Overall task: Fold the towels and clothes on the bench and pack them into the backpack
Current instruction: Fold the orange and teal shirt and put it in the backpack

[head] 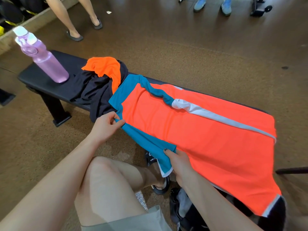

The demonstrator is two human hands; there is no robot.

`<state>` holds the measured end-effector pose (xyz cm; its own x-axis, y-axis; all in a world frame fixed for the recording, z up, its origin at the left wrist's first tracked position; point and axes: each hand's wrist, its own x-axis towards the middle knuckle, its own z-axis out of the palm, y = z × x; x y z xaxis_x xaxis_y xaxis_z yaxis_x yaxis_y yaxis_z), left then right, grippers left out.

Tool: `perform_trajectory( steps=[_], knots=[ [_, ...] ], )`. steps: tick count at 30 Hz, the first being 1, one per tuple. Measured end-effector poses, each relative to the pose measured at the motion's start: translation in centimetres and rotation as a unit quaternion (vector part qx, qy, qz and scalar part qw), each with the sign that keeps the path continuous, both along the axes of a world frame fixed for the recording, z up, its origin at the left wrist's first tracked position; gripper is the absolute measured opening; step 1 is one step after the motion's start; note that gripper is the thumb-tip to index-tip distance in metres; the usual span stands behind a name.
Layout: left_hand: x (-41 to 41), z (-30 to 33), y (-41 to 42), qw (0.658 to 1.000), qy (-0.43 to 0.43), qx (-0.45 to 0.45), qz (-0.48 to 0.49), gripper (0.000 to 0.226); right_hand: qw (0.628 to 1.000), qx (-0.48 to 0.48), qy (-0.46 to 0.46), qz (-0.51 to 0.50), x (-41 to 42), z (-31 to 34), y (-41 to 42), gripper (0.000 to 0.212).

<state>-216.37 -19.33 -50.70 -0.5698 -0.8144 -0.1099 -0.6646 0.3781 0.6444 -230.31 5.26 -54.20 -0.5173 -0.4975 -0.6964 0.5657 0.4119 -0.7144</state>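
The left hand (106,124) pinches the teal shoulder edge of the shirt (191,127) between thumb and curled fingers, near the collar end. The right hand (179,165) grips the teal sleeve at its white-trimmed cuff, fingers wrapped over the cloth, thumb hidden under it. Both hands hold the same sleeve, lifted a little off the near edge of the tabletop (38,75).

One shirt lies spread flat along the tabletop: bright coral body, teal shoulders and sleeves, a white stripe running down its far side, its hem hanging over the right end. The far sleeve is folded in across the chest.

Beyond the collar sits a heap of two more pieces: one orange towel (106,67) crumpled on top of one black garment (93,92), which droops over the near edge.

One pink bottle (48,64) with a white cap stands upright at the left end, apart from the heap.

A dark bag (185,209) sits on the floor below the right forearm, partly hidden; it may be the backpack, though I cannot tell.
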Motion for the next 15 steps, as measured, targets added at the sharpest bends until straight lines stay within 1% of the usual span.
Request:
perform_trajectory(
  steps=[2, 3, 4, 6, 9, 11, 15],
  knots=[
    [-0.1, -0.2, -0.2, 0.999, -0.028, -0.028, -0.002, 0.035, 0.999, 0.02, 0.029, -0.018, 0.4, -0.6, -0.1, 0.019],
    [-0.1, -0.4, -0.3, 0.999, -0.033, -0.028, -0.003, 0.036, 0.999, 0.025, 0.035, -0.028, 0.7, -1.3, -0.1, 0.022],
    [-0.2, -0.5, -0.4, 0.999, -0.032, -0.02, 0.0, 0.035, 0.998, 0.025, 0.033, -0.039, 0.9, -1.8, -0.1, 0.018],
    [-0.4, -0.6, -0.4, 0.999, -0.008, 0.031, 0.022, 0.034, 0.998, 0.016, 0.006, -0.065, 1.5, -1.8, -0.2, 0.008],
    [-0.7, -0.5, -0.4, 0.989, 0.06, 0.119, 0.056, 0.034, 0.99, -0.006, -0.064, -0.123, 2.1, -1.2, -0.3, 0.011],
    [-0.8, -0.4, -0.4, 0.986, 0.072, 0.136, 0.064, 0.035, 0.985, -0.014, -0.084, -0.148, 2.1, -1.4, -0.3, 0.014],
    [-1.1, -0.2, -0.2, 0.983, 0.072, 0.147, 0.078, 0.038, 0.981, -0.022, -0.089, -0.171, 1.8, -1.2, -0.2, 0.013]
  ],
)
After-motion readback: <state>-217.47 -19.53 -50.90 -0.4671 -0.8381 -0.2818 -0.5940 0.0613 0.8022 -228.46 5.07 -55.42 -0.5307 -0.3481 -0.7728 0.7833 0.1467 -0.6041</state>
